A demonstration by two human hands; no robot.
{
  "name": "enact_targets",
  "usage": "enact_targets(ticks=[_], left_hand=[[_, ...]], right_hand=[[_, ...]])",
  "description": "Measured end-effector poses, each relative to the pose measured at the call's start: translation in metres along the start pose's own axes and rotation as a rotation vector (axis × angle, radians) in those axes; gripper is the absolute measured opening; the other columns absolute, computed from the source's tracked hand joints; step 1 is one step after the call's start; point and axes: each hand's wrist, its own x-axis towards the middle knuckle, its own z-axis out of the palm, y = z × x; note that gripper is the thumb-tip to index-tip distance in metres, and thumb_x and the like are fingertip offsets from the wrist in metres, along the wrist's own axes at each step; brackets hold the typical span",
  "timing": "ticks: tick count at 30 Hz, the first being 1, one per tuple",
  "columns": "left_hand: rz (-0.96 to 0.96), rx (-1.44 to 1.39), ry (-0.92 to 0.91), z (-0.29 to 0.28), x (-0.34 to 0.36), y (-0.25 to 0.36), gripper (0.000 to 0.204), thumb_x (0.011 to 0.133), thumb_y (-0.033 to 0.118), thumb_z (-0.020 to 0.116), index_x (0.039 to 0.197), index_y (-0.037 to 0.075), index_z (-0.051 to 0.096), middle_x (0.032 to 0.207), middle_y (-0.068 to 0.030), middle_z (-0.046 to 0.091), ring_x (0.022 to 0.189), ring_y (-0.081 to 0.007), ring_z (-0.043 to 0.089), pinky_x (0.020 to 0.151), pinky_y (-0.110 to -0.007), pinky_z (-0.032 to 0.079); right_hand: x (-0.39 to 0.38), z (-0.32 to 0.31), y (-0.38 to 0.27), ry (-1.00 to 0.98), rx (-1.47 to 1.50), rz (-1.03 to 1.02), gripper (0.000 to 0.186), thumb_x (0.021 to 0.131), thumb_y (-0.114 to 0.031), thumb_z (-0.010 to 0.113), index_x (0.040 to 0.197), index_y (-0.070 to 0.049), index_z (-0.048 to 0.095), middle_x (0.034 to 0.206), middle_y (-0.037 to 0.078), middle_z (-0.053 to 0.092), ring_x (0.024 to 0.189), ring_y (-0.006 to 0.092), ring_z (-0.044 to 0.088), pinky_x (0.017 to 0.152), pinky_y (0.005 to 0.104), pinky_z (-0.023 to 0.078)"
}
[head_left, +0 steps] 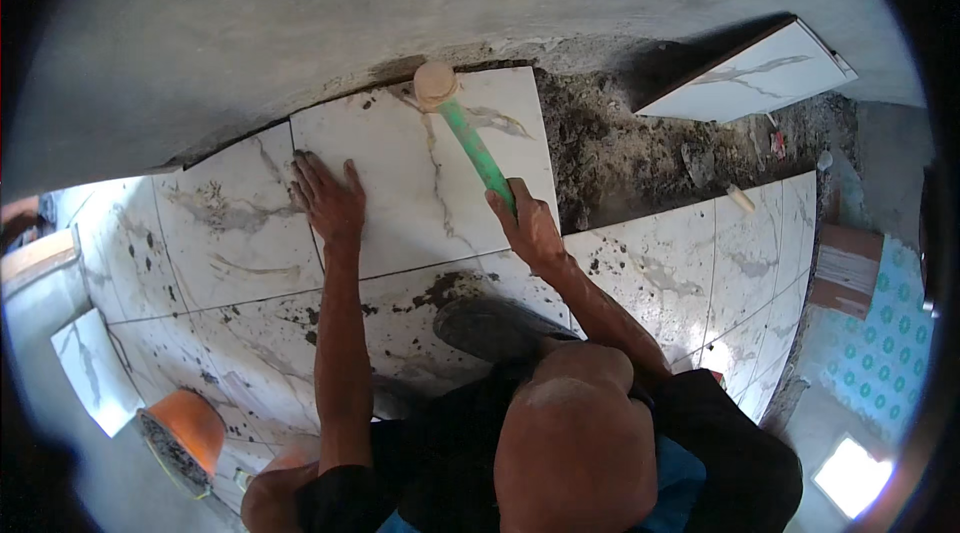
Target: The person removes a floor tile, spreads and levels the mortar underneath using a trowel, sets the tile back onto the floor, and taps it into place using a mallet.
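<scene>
My right hand (pixel 532 230) is closed round the green handle of a mallet (pixel 436 86). Its pale round head is over the far edge of a white marble-patterned floor tile (pixel 390 168), close to the grey wall. Whether the head touches the tile I cannot tell. Fingers spread, my left hand (pixel 330 198) lies flat at the seam between that tile and the laid tile (pixel 225 213) to its left. Right of the mallet, the tile's edge borders a strip of dark, crumbly mortar bed (pixel 600 148).
Against the wall at the right leans a loose tile (pixel 755 78). A trowel (pixel 715 173) rests on the mortar, its handle over the laid tiles. At lower left sits an orange bucket (pixel 195 428) of mortar, near another tile piece (pixel 97 373). My shoe (pixel 490 328) is on the nearer tiles.
</scene>
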Motion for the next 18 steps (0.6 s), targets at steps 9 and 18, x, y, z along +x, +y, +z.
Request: enact_targets(ticks=[9, 18], left_hand=[[-0.07, -0.117, -0.028, 0.012, -0.008, -0.012, 0.062, 0.088, 0.036, 0.045, 0.131, -0.007, 0.031, 0.138, -0.0229, 0.028, 0.129, -0.0359, 0.027, 0.106, -0.047, 0.019], [0.154, -0.184, -0.241, -0.041, -0.091, -0.067, 0.062, 0.089, 0.034, 0.044, 0.134, -0.004, 0.026, 0.141, -0.0232, 0.022, 0.133, -0.0353, 0.016, 0.107, -0.049, 0.011]], right_hand=[[0.003, 0.022, 0.024, -0.082, 0.142, 0.243, 0.034, 0.088, -0.033, 0.052, 0.102, -0.003, 0.047, 0.062, 0.024, 0.056, 0.06, 0.0422, 0.057, 0.051, 0.0484, 0.042], [-0.105, -0.061, 0.042, -0.121, 0.417, 0.444, 0.03, 0.085, -0.027, 0.057, 0.095, 0.001, 0.049, 0.052, 0.004, 0.047, 0.043, 0.0101, 0.044, 0.039, 0.0269, 0.035]])
